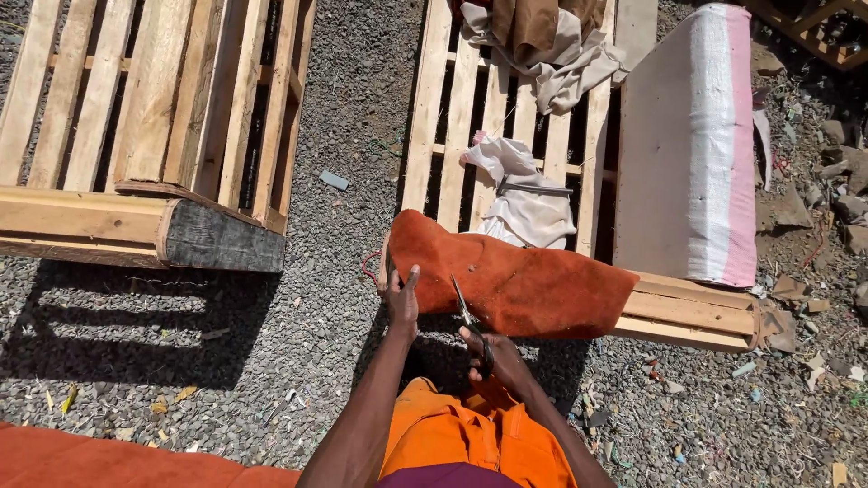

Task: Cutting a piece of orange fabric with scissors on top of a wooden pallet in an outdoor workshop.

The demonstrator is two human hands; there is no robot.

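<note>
A rust-orange piece of fabric (524, 280) lies draped over the front edge of a wooden pallet (448, 117). My left hand (400, 294) presses flat on the fabric's lower left edge, fingers spread. My right hand (493, 354) grips a pair of dark scissors (467, 312), whose blades point up and into the fabric's lower edge. My orange-clad lap (470, 434) is below the hands.
A crumpled white cloth (524, 194) and beige rags (551, 45) lie on the pallet. A grey-and-pink roll (696, 136) rests at its right. Another wooden frame (145, 117) stands left. Gravel ground (316, 316) lies all around, more orange fabric (108, 461) at bottom left.
</note>
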